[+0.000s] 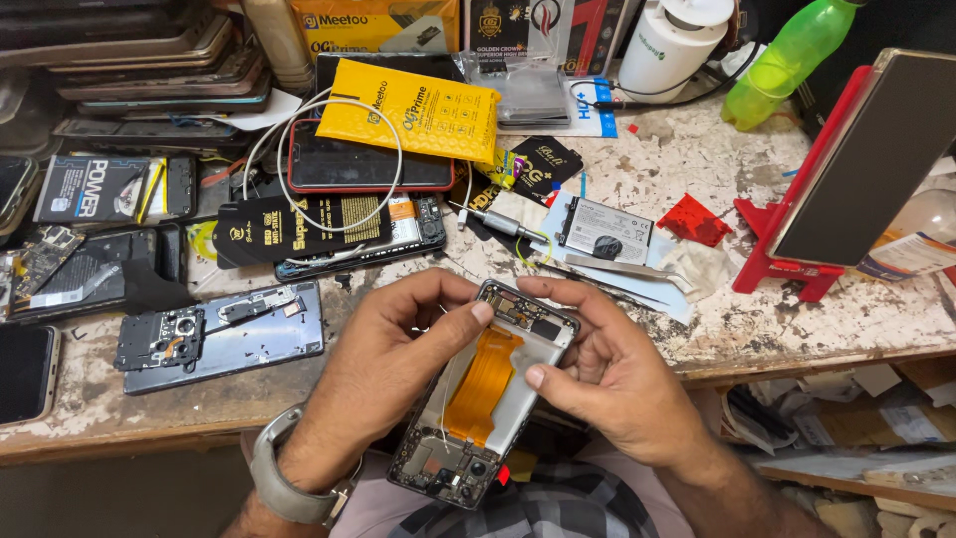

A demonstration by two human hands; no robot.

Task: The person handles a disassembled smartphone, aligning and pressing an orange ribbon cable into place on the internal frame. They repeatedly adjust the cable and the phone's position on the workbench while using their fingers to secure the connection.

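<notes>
I count two hands, my left hand [383, 364] and right hand [612, 374], on one opened phone [485, 394]; one wristwatch [284, 478]; one green bottle [787, 60] far right; one red stand [787, 254]; one loose battery [604, 231]; one white cable [324, 159].

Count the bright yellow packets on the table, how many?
2: one yellow packet lies tilted over the red-edged phone; another stands behind it. More may be hidden.

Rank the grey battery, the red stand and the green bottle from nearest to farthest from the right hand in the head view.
From the right hand:
1. Grey battery, just beyond it on the bench.
2. Red stand, farther right.
3. Green bottle, at the back right corner.
</notes>
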